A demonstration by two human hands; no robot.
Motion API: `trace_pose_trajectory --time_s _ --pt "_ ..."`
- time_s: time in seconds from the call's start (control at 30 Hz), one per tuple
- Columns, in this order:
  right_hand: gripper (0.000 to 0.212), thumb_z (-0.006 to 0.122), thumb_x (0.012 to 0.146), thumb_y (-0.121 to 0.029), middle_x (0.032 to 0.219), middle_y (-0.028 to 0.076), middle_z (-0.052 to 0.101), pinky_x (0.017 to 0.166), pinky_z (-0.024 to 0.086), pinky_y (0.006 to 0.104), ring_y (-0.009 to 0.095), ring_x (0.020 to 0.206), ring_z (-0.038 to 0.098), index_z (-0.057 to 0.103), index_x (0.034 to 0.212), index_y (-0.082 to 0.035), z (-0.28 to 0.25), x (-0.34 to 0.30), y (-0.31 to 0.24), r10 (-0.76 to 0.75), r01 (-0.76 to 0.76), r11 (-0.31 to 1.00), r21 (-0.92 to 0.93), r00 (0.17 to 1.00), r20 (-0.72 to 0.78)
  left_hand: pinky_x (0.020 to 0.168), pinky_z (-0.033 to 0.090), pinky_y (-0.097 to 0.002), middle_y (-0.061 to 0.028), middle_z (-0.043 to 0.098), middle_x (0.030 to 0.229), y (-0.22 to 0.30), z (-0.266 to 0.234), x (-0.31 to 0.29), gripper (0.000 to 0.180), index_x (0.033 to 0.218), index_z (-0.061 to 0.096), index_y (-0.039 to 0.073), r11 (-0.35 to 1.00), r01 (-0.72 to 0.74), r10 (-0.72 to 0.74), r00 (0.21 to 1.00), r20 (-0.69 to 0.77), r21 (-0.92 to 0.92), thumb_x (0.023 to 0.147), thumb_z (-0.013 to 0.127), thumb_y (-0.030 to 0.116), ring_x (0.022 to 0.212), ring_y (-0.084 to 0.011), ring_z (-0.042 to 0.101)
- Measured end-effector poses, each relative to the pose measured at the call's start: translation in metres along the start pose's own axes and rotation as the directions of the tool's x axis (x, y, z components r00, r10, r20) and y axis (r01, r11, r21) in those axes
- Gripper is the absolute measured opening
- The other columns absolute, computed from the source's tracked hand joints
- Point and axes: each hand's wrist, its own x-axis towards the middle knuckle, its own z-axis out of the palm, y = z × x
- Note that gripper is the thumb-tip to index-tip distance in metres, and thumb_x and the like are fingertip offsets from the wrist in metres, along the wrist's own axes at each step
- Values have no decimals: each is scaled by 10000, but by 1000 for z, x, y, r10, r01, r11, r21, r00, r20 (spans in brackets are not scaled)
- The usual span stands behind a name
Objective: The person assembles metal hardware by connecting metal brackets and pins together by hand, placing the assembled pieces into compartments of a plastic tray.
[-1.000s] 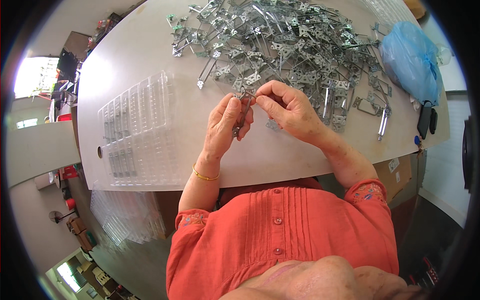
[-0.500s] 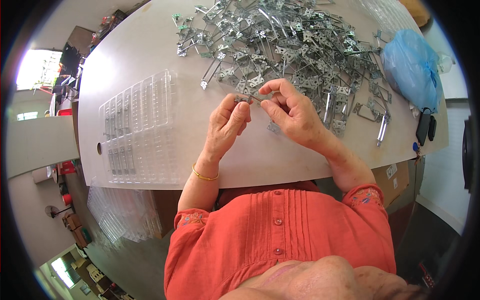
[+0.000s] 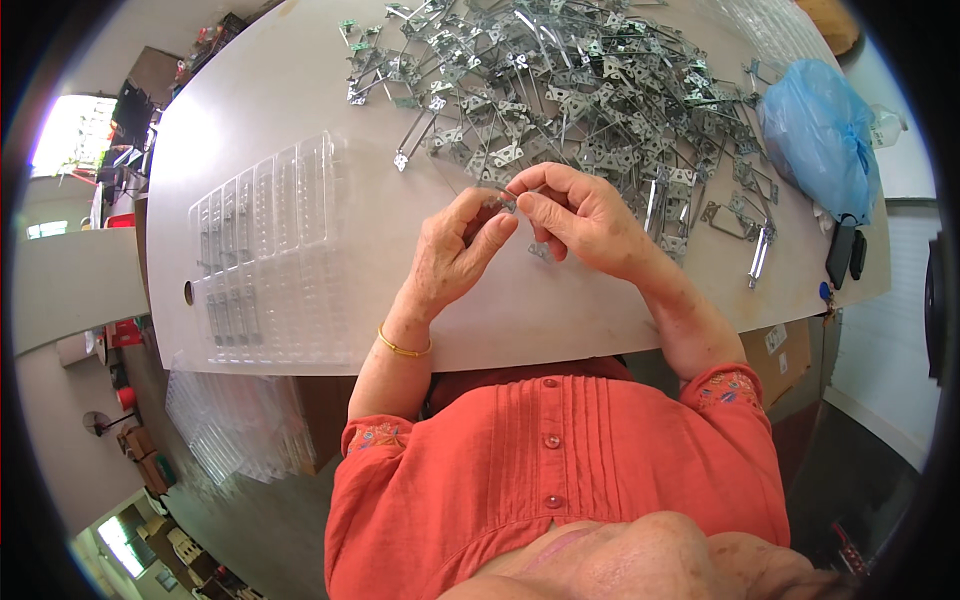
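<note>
Above the near part of the table, my left hand (image 3: pixel 455 245) pinches a small grey metal bracket (image 3: pixel 507 203) between thumb and fingers. My right hand (image 3: pixel 585 215) meets it fingertip to fingertip, its thumb and forefinger closed on the same piece; much of the piece is hidden by the fingers. Just beyond my hands spreads a large tangled pile of metal brackets with wire loops (image 3: pixel 570 90). To the left lies a clear plastic tray (image 3: pixel 315 240) with narrow slots. Several metal pieces (image 3: pixel 232 315) sit side by side in its left slots.
A full blue plastic bag (image 3: pixel 822 130) stands at the right of the pile. Close to it, dark flat objects (image 3: pixel 845 250) lie at the table's right edge. Stacked clear trays (image 3: pixel 235 425) are below the table's left front edge, and a cardboard box (image 3: pixel 780 355) is below the right.
My fingertips have come closer together, and the thin rod that showed between them is now mostly covered. The whole view has shifted slightly.
</note>
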Motion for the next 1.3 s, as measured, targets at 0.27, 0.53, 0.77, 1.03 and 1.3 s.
trace_pose_trajectory --time_s 0.27,0.53,0.77,1.03,1.3 --pt "135 680 945 -156 764 -49 590 589 414 201 25 654 507 676 1052 -74 -3 4 20 -291 250 930 -271 949 -123 571 432 -276 -71 554 729 -1 0 3 246 1043 633 3 967 -154 133 985 111 203 914 718 195 611 -129 516" --pt "124 626 991 -168 690 -48 556 553 391 178 26 614 509 649 1071 -76 -5 -1 -5 -70 75 997 20 980 -189 505 388 -231 -20 583 766 -7 -11 0 333 1083 614 -16 878 149 -118 988 96 -455 1010 588 308 568 -84 480" --pt "125 608 1002 -176 660 -54 524 541 409 213 31 618 522 644 1056 -69 4 2 10 -133 118 984 -132 984 -116 462 317 -191 -27 579 760 -10 -11 2 413 1103 617 -22 769 150 -104 988 111 -622 1046 502 371 528 -52 432" --pt "127 607 1001 -174 667 -44 543 547 425 223 40 620 531 651 1035 -60 4 -1 7 -157 127 971 -201 977 -145 469 304 -194 -29 565 725 -11 -9 2 402 1153 613 -22 872 106 -70 993 92 -478 1051 495 349 527 -52 415" --pt "109 607 990 -149 647 -18 542 540 412 251 57 595 496 644 1017 -49 2 -1 8 -178 136 955 -265 974 -140 492 310 -174 23 561 737 -8 -8 1 371 1125 618 19 894 106 -88 994 61 -435 1012 589 371 561 -12 404"
